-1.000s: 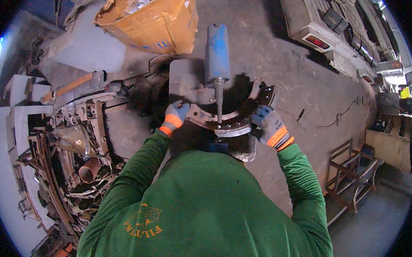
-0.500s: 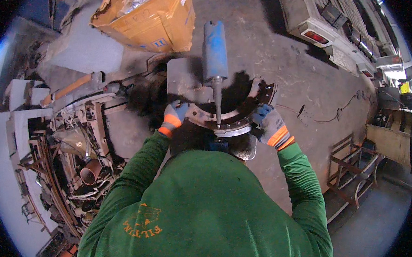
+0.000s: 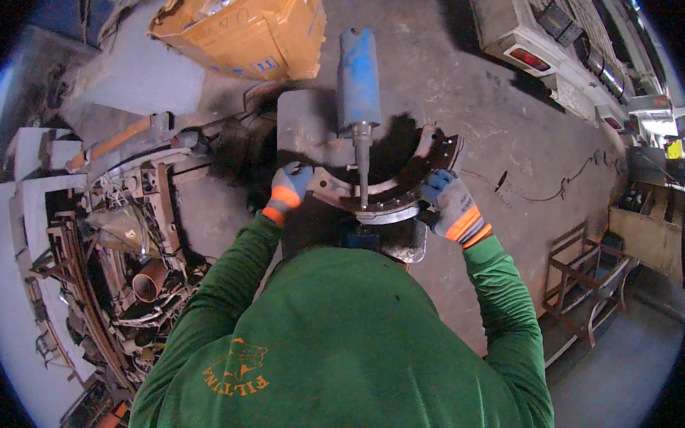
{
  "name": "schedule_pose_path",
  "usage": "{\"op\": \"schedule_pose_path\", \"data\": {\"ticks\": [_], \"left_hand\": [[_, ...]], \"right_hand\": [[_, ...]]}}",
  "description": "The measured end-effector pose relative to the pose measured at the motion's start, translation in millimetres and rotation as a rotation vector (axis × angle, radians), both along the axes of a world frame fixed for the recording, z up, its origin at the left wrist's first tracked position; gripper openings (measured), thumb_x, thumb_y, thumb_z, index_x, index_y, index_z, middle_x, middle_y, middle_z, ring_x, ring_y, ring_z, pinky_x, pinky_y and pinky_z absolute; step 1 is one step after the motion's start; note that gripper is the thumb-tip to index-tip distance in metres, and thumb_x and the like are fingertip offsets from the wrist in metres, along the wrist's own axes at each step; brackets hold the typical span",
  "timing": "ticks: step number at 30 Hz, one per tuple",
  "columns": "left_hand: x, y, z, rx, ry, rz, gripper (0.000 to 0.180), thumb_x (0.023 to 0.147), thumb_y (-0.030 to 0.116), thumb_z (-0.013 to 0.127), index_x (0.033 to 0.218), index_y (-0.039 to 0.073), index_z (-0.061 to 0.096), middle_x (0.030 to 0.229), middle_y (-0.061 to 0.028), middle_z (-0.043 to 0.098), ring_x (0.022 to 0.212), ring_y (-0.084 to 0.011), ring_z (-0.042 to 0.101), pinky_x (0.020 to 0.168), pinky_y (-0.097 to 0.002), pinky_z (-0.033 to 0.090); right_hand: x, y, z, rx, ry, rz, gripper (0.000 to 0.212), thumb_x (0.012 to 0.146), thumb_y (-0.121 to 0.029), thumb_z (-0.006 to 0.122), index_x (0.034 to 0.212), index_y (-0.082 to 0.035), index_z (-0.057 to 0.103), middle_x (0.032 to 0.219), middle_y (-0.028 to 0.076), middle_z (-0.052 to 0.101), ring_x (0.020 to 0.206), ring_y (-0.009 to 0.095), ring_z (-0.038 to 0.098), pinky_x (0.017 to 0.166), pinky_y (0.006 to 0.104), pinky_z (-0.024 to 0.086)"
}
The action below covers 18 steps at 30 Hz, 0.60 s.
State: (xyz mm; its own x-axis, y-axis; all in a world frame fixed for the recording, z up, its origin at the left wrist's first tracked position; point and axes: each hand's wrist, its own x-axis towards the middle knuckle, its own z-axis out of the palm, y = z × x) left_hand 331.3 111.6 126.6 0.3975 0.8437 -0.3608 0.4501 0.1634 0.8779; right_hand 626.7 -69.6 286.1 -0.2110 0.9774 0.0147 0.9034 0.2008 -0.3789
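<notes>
In the head view, a person in a green long-sleeved shirt leans over a curved, rusty metal brake shoe (image 3: 375,188) that sits under the vertical rod of a blue cylinder press (image 3: 359,75), directly ahead of the chest. The left hand (image 3: 288,189), in a grey-blue glove with an orange cuff, has its fingers clenched on the left end of the arc; the right hand (image 3: 448,200), gloved the same way, has its fingers wrapped around the right end, close to the lined edge that rises toward the upper right. The press rod (image 3: 362,165) comes down onto the middle of the arc, between the two hands, and meets a bright metal anvil (image 3: 389,215) just beneath it. Behind the press lies a dark, oil-stained steel plate (image 3: 309,119). A battered cardboard box (image 3: 244,19) stands on the concrete floor (image 3: 472,112) beyond it, to the upper left. A heap of scrap metal and pipes (image 3: 123,257) fills the left side, and a metal frame rack (image 3: 587,281) stands well apart on the right.
</notes>
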Motion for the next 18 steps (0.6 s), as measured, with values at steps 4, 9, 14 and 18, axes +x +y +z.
{"op": "schedule_pose_path", "data": {"ticks": [4,9,14,18], "left_hand": [[4,-8,9,-0.063,0.012,0.123,0.021,0.078,0.022,0.062,0.078,0.001,0.064,0.073,-0.0055,0.065,0.069,-0.0146,0.059,0.066,-0.0305,0.046],[-1,-9,-15,-0.166,-0.045,0.207,0.022,0.077,0.022,0.064,0.081,0.001,0.065,0.076,-0.0046,0.066,0.072,-0.0130,0.059,0.069,-0.0282,0.046],[-5,-6,-41,-0.137,-0.055,0.159,0.023,0.077,0.023,0.065,0.082,0.000,0.065,0.077,-0.0054,0.065,0.071,-0.0120,0.057,0.069,-0.0280,0.046],[-4,-2,-37,-0.133,-0.033,0.066,0.025,0.077,0.024,0.066,0.082,-0.001,0.064,0.079,-0.0061,0.066,0.073,-0.0122,0.058,0.069,-0.0285,0.047]], "right_hand": [[-1,1,4,0.003,-0.007,-0.004,0.039,0.056,-0.023,0.073,0.087,-0.004,0.060,0.091,0.014,0.058,0.092,0.035,0.052,0.081,0.0426,0.043],[-3,7,10,-0.039,0.009,0.000,0.036,0.056,-0.022,0.072,0.085,-0.004,0.061,0.090,0.014,0.057,0.089,0.035,0.052,0.079,0.0430,0.044],[-1,4,8,-0.014,0.012,-0.001,0.035,0.056,-0.021,0.068,0.086,-0.005,0.061,0.090,0.014,0.057,0.088,0.034,0.052,0.078,0.0424,0.044],[1,3,7,-0.081,-0.041,-0.006,0.036,0.059,-0.022,0.064,0.092,-0.007,0.062,0.094,0.013,0.056,0.091,0.033,0.052,0.080,0.0408,0.044]]}}
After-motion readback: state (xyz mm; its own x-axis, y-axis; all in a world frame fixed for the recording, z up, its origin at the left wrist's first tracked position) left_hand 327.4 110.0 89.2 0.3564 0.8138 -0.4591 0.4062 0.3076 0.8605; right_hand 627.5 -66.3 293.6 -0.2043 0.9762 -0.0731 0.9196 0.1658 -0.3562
